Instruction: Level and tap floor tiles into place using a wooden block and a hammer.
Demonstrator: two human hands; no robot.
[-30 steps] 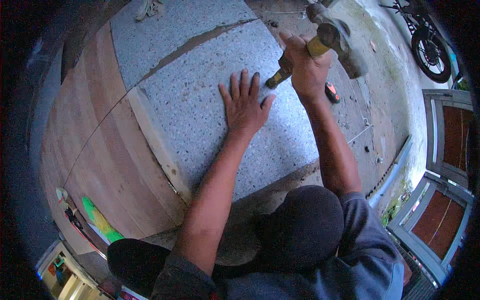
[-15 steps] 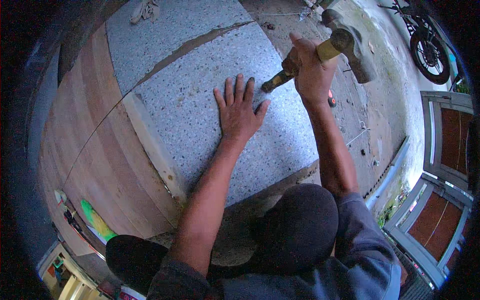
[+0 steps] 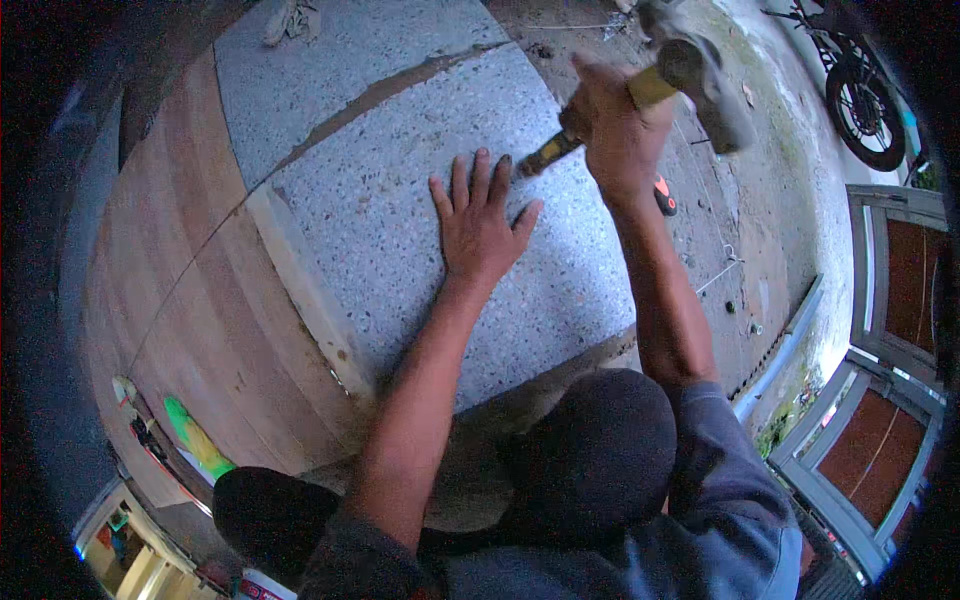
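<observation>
My left hand [image 3: 478, 218] lies flat with fingers spread on a grey speckled stone slab [image 3: 400, 230]. My right hand [image 3: 618, 130] is shut on the yellow-and-black handle of a mallet [image 3: 700, 75], held raised above the slab's far right part, its dark head up and to the right. The handle's black end pokes out just beside my left fingertips.
A second speckled slab [image 3: 330, 60] lies beyond a mortar joint. Brown tiled floor [image 3: 190, 310] runs along the left. A red-and-black tool [image 3: 664, 195] lies on the bare ground at right, a motorbike [image 3: 860, 95] stands far right, and doors [image 3: 890, 300] sit at the lower right.
My right hand has swung the mallet up and slightly right, its head now higher. My left hand has stayed flat on the slab, shifting a little toward me.
</observation>
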